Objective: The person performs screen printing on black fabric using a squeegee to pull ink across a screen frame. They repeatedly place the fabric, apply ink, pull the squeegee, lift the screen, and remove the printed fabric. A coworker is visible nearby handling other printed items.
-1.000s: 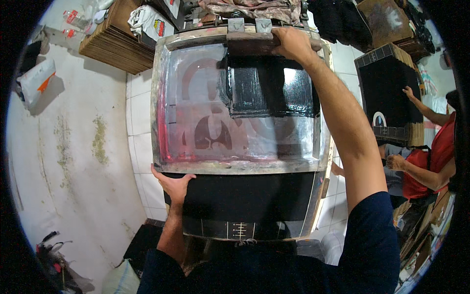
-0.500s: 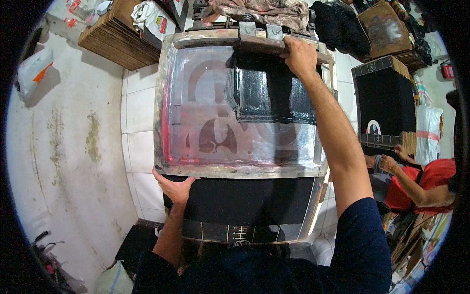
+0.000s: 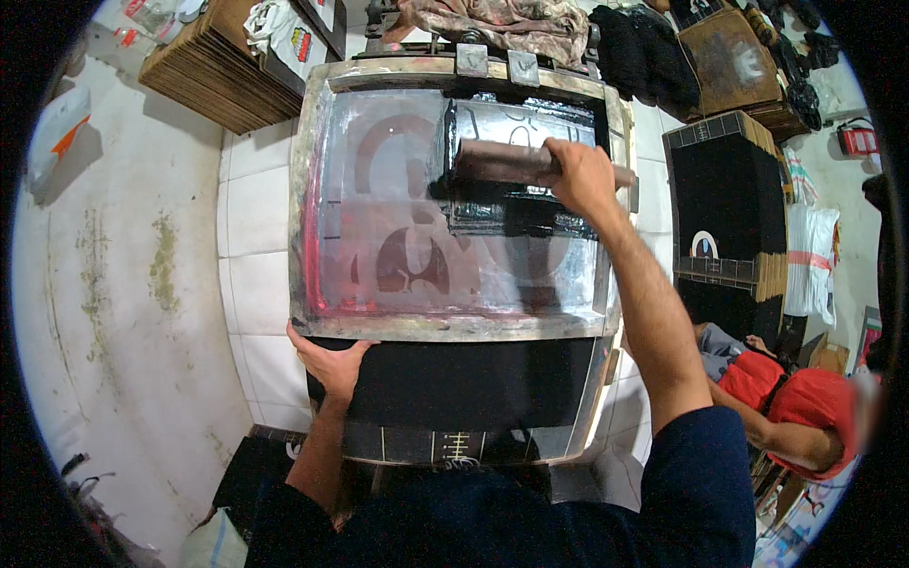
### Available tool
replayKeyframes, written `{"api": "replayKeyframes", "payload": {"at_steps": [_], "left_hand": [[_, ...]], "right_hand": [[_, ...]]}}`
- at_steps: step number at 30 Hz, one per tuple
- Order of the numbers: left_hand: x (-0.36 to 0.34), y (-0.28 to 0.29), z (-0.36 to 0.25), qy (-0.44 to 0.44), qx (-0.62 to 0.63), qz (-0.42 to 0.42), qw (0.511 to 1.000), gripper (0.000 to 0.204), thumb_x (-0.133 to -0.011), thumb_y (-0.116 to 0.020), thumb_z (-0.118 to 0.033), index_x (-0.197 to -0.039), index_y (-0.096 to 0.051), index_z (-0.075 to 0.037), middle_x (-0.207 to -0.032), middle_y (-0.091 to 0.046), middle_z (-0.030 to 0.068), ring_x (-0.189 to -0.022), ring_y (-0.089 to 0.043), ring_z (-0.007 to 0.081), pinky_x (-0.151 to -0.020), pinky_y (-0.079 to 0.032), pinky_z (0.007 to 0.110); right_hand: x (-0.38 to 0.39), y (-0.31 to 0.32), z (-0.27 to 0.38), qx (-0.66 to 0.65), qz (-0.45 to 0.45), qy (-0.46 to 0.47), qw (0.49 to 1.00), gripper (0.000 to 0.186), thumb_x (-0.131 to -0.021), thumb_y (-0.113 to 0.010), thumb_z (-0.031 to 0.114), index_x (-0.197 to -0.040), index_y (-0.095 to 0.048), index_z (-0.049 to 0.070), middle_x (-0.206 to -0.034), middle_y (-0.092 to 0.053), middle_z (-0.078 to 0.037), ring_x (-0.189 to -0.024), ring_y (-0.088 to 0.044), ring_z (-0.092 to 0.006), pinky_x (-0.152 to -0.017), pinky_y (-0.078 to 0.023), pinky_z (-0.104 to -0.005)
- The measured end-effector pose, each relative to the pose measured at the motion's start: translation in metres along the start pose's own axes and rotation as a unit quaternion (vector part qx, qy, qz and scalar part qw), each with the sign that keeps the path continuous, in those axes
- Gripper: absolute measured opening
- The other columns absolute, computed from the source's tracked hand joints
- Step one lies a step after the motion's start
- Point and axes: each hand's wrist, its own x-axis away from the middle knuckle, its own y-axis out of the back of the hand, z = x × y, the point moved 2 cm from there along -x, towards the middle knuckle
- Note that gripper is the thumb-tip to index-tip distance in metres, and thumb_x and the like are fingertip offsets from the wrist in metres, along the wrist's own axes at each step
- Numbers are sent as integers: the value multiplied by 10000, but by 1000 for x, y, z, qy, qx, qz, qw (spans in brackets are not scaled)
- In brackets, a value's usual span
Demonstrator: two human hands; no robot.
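A screen printing frame [image 3: 454,328] lies flat in front of me, with red stain along the left of its mesh. My right hand [image 3: 583,182] is closed over a wooden squeegee [image 3: 504,164], which stands across the upper right of the mesh. Wet black ink [image 3: 521,223] covers that part, and pale marks show in the wiped strip behind the squeegee. At the frame's near left corner, my left hand [image 3: 331,367] grips the edge with thumb and fingers apart. Black cloth [image 3: 464,383] shows below the frame, on a board; the rest is hidden under the screen.
Two metal hinge clamps [image 3: 524,68] hold the frame's far edge, with stained rags [image 3: 502,28] behind. Stacked boards stand at far left [image 3: 213,80]. On the right are boards with black cloth [image 3: 724,189] and another person in red [image 3: 805,407]. A wall [image 3: 123,284] borders the left.
My right hand has drawn the squeegee from the frame's far edge toward me, wiping part of the black ink. My left hand keeps its hold on the corner. The other person has shifted.
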Motion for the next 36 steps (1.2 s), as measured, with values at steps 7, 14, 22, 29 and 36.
{"api": "replayKeyframes", "payload": {"at_steps": [7,14,22,29,36], "left_hand": [[-3,-4,7,-60,21,-36,997,1427,-489,-1027,-317,-1536,-132,55,-1409,-398,330,-1271,-455,474,-1078,-374,554],[1,-4,8,-20,9,-14,1000,1457,-514,-1016,-399,-1552,-87,26,-1425,-383,326,-1282,-438,480,-1081,-351,577],[-3,-4,7,-3,48,-1,999,1361,-565,-1002,-357,-1536,-123,12,-1408,-391,327,-1270,-446,472,-1084,-341,559],[-6,6,-2,14,183,-29,983,1160,-605,-959,-122,-1490,-217,-8,-1376,-455,260,-1281,-471,377,-1117,-357,474],[-5,16,-20,39,307,3,951,1118,-651,-921,-15,-1500,-194,-37,-1392,-439,227,-1272,-493,313,-1090,-427,421]], "right_hand": [[-98,-9,-30,82,-188,43,978,418,-728,-796,111,-1111,-636,156,-1072,-715,-28,-1013,-666,-287,-827,-480,-474],[-10,-12,-1,108,-123,25,986,296,-796,-784,187,-1053,-648,134,-975,-670,-68,-949,-655,-285,-777,-453,-460],[90,-24,38,93,-144,5,985,243,-809,-706,42,-1016,-631,146,-944,-603,-23,-944,-594,-231,-783,-403,-397],[69,-5,27,61,-146,31,987,298,-778,-777,99,-1038,-634,129,-986,-636,-30,-982,-606,-258,-826,-420,-420],[43,21,13,5,-89,27,996,401,-709,-815,93,-1071,-642,98,-1050,-691,-86,-1008,-633,-333,-821,-453,-471]]}}
